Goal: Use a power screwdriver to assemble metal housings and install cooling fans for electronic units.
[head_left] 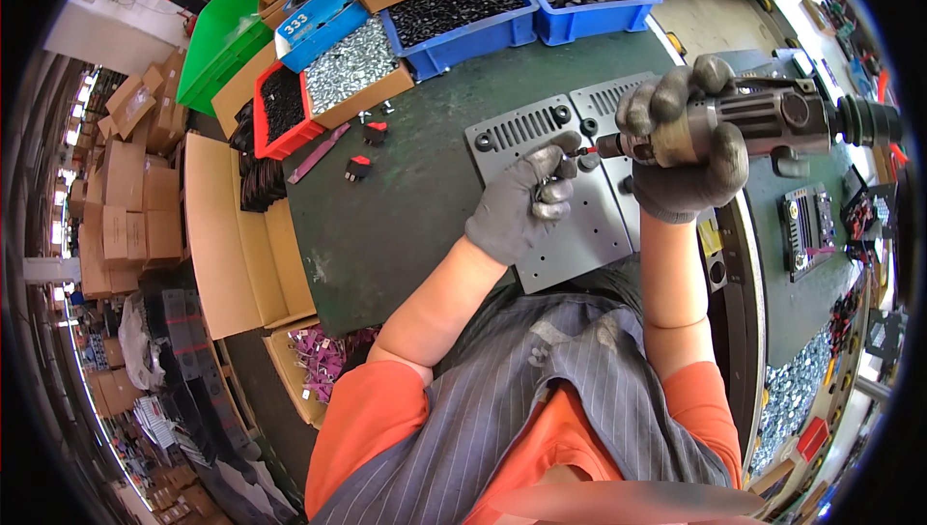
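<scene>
My right hand (688,143), in a grey coated glove, is wrapped round a power screwdriver (772,117) held sideways with its bit pointing left. My left hand (526,192), gloved alike, has its fingers curled, thumb and forefinger pinched at the red-and-black tip of the bit (587,150). Whatever small part they hold there cannot be made out. Beneath both hands lie two dark grey metal panels side by side, the left panel (577,226) and the right panel (618,98). Each has a row of slots, and round black feet (561,113) sit on them.
Along the bench's far edge stand a blue bin of black screws (526,18), a blue bin of black discs (637,5), a carton of silver fasteners (381,81) and a red bin (307,119). Two small black-and-red switches (358,168) lie on the green bench top (386,235).
</scene>
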### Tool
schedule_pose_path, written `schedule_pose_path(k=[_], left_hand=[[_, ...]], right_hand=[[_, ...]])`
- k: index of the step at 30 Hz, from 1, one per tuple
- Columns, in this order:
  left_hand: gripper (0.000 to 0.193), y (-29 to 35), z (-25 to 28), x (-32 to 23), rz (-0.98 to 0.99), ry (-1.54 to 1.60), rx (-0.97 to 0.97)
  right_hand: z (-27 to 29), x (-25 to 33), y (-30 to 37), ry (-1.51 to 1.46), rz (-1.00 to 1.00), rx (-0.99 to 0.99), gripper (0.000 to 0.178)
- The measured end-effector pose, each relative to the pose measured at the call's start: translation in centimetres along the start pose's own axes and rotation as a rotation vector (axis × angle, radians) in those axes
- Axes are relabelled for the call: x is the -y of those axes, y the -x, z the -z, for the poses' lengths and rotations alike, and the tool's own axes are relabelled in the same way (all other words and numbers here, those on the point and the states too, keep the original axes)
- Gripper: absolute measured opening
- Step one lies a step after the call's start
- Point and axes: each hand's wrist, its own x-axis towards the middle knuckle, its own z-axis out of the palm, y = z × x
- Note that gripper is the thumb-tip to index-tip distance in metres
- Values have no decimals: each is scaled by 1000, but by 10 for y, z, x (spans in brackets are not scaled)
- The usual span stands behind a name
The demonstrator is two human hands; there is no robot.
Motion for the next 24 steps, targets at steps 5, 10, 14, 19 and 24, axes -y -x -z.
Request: schedule_pose_path(k=[5,10,14,19,24], left_hand=[[28,-1,-8,21,39,41,64],[31,-6,-9,37,93,85,72],[28,-11,-10,42,151,123,128],[27,-14,-15,48,187,98,116],[30,-17,-21,53,233,89,151]], right_hand=[[2,18,15,63,89,-16,41],[2,32,28,164,126,-77,49],[4,43,36,213,158,-117,54],[11,54,38,54,166,-59,46],[19,56,42,75,172,-88,52]])
